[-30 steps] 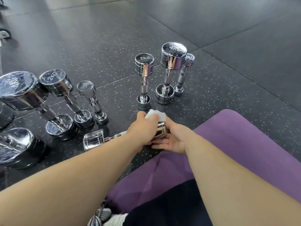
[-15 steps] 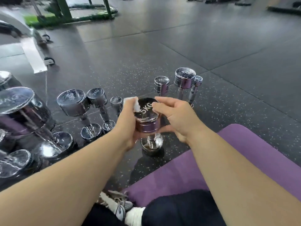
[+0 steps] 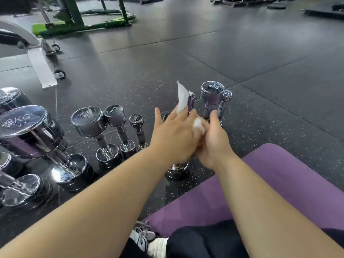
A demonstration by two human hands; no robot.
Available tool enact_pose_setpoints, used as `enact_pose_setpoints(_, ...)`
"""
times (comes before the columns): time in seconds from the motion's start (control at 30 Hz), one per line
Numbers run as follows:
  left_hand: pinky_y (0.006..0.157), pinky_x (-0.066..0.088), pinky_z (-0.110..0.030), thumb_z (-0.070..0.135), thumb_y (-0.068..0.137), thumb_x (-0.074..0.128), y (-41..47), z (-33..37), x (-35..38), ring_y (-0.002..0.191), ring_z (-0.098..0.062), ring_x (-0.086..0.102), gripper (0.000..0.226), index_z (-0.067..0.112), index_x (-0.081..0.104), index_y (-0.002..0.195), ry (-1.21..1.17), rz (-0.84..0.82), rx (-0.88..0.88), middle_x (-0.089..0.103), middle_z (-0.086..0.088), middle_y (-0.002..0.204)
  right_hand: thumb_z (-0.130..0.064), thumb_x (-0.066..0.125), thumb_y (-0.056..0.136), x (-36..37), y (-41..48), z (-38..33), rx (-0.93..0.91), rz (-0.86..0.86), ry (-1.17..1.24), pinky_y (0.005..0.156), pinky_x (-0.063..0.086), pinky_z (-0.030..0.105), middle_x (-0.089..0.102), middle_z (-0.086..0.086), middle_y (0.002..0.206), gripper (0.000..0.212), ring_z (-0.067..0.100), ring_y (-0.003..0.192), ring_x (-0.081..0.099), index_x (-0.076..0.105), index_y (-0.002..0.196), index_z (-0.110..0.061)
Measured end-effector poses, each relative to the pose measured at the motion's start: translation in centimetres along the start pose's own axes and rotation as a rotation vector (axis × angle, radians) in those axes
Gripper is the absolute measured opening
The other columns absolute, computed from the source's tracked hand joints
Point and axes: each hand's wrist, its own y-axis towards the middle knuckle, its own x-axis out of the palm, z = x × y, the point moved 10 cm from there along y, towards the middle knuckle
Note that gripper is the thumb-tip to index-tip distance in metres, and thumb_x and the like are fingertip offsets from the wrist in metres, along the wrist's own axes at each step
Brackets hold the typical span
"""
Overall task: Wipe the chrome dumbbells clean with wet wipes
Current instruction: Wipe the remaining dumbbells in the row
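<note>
A chrome dumbbell [image 3: 176,169] stands upright on the floor in front of me; only its base and a sliver of its top rim show, the rest is hidden under my hands. My left hand [image 3: 173,135] hovers over its top and pinches a white wet wipe [image 3: 181,98], whose loose end sticks up past the fingers. My right hand [image 3: 214,140] meets the left from the right and grips the bunched part of the same wipe, thumb raised. Behind stand a 4KG dumbbell [image 3: 212,92] and two smaller ones.
A row of upright chrome dumbbells [image 3: 114,114] stands to the left, growing larger toward a big one [image 3: 24,125] at the edge. A purple mat [image 3: 279,174] lies under my right arm. A white bench [image 3: 42,67] and green frame [image 3: 81,25] stand far left.
The dumbbell went from lying on its side to standing upright. My hands have left its head and now pull the wipe between them, one end flicked upward.
</note>
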Motion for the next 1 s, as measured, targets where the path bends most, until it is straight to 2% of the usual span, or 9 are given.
enact_pose_setpoints(0.13,0.116,-0.009,-0.059,0.025,0.104,0.018,0.4,-2.3,-1.2,0.15,-0.028,0.01,0.05,0.015,0.026,0.152,-0.042,-0.024,-0.129,0.012,-0.005,0.164,-0.069,0.009,0.097,-0.6,0.7,0.0,0.015,0.005,-0.083,0.077,0.033,0.033,0.064,0.008,0.107,0.077,0.017,0.08,0.049,0.066,0.125,-0.025)
enact_pose_setpoints(0.27,0.107,0.04,-0.04,-0.001,0.093,0.04,-3.5,-1.5,-3.5,0.135,-0.023,0.044,0.052,0.026,0.057,0.134,-0.406,0.285,0.116,0.051,0.007,0.144,-0.058,0.022,0.103,-0.2,1.0,-0.1,-0.006,0.012,-0.038,0.066,0.046,0.025,0.069,0.006,0.112,0.063,0.012,0.071,0.06,0.06,0.133,-0.018)
enact_pose_setpoints(0.37,0.088,0.045,-0.028,-0.005,0.085,0.051,-2.7,-3.3,-4.3,0.104,-0.013,0.054,0.059,0.032,0.055,0.131,-0.581,0.42,-0.027,0.05,0.008,0.126,-0.032,0.037,0.106,0.2,0.1,-1.5,-0.091,0.037,-0.044,0.051,0.048,0.017,0.074,-0.002,0.095,0.037,0.004,0.062,0.066,0.066,0.121,-0.015)
enact_pose_setpoints(0.47,0.089,0.043,-0.033,0.007,0.083,0.058,-1.7,-4.5,-3.8,0.098,-0.01,0.057,0.055,0.039,0.049,0.127,-0.708,0.408,-0.156,0.062,0.017,0.099,-0.009,0.045,0.1,1.1,-0.1,-3.8,-0.248,0.028,-0.222,0.066,0.051,0.018,0.07,-0.012,0.109,0.03,0.006,0.093,0.069,0.067,0.114,-0.023)
enact_pose_setpoints(0.6,0.094,0.035,-0.034,0.031,0.079,0.067,-0.5,-5.8,-3.4,0.107,-0.013,0.056,0.039,0.046,0.049,0.11,-0.689,0.418,-0.196,0.067,0.019,0.092,-0.018,0.062,0.094,3.0,-0.2,-5.0,-0.335,-0.068,-0.419,0.093,0.054,0.032,0.071,-0.001,0.116,0.029,0.018,0.109,0.068,0.067,0.124,-0.019)
enact_pose_setpoints(0.67,0.089,0.049,-0.039,0.032,0.074,0.075,-0.3,-6.7,-3.2,0.099,-0.019,0.059,0.044,0.043,0.048,0.106,-0.764,0.41,-0.178,0.061,0.013,0.101,-0.024,0.074,0.086,3.1,-0.3,-5.1,-0.373,-0.043,-0.566,0.095,0.055,0.036,0.075,0.0,0.105,0.029,0.016,0.101,0.07,0.071,0.114,-0.02)
enact_pose_setpoints(0.8,0.09,0.053,-0.029,0.025,0.067,0.089,-0.6,-8.3,-1.0,0.102,-0.01,0.061,0.069,0.034,0.051,0.123,-0.962,0.124,-0.139,0.06,0.01,0.113,-0.015,0.075,0.084,3.8,-0.2,-6.6,-0.48,0.036,-0.853,0.077,0.054,0.017,0.075,-0.004,0.086,0.008,0.007,0.082,0.069,0.077,0.09,-0.02)
enact_pose_setpoints(0.9,0.099,0.05,-0.03,0.012,0.064,0.09,-0.9,-7.7,0.4,0.105,-0.008,0.063,0.084,0.035,0.05,0.134,-1.017,-0.02,-0.071,0.065,0.012,0.116,-0.01,0.067,0.087,5.5,0.5,-6.8,-0.486,0.005,-1.059,0.082,0.052,0.015,0.072,-0.007,0.097,0.019,0.002,0.09,0.067,0.077,0.093,-0.026)
enact_pose_setpoints(1.0,0.08,0.048,-0.013,0.014,0.065,0.09,-1.0,-7.3,1.3,0.093,0.002,0.063,0.075,0.039,0.051,0.124,-1.008,0.024,-0.076,0.069,0.019,0.103,-0.01,0.057,0.093,6.8,-0.3,-5.6,-0.493,-0.073,-1.337,0.084,0.05,0.019,0.073,-0.008,0.106,0.03,0.006,0.095,0.065,0.077,0.106,-0.027)
